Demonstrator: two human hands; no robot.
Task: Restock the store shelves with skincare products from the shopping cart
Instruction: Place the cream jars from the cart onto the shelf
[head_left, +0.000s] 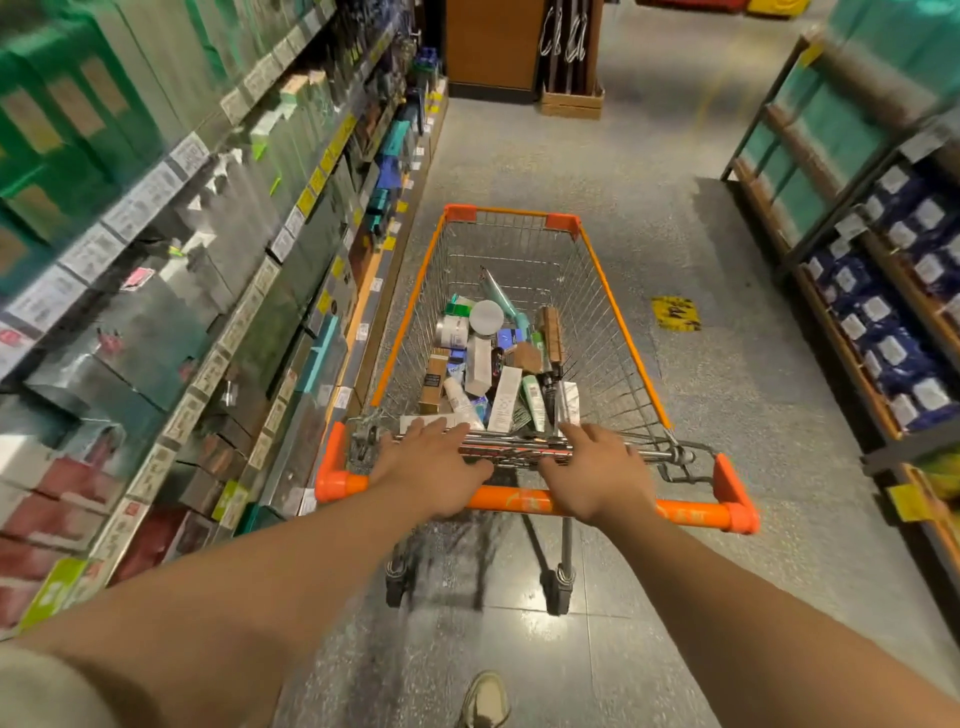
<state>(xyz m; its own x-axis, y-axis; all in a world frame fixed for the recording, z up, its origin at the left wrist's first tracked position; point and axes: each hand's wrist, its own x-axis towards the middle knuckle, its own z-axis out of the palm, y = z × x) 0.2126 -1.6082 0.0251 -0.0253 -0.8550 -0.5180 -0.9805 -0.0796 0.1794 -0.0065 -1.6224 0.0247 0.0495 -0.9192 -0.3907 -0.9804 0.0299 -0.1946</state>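
Shelves (218, 291) run along my left, the shopping cart (613, 306) stretching lengthwise ahead. Skincare products (493, 358) lie heaped just beyond both hands, left hand (434, 467) and right hand (597, 470) apart, seemingly resting flat over the handle (524, 501), holding nothing.

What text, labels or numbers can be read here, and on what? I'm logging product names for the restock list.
No text reads clearly in this frame.
Products in the cart: printing visible on the white box and tubes, too small to read.
Shelf price tags: motion-blurred, unreadable.
Orange handle: faint marks, illegible.
Yellow floor sticker: dark marks, unreadable.
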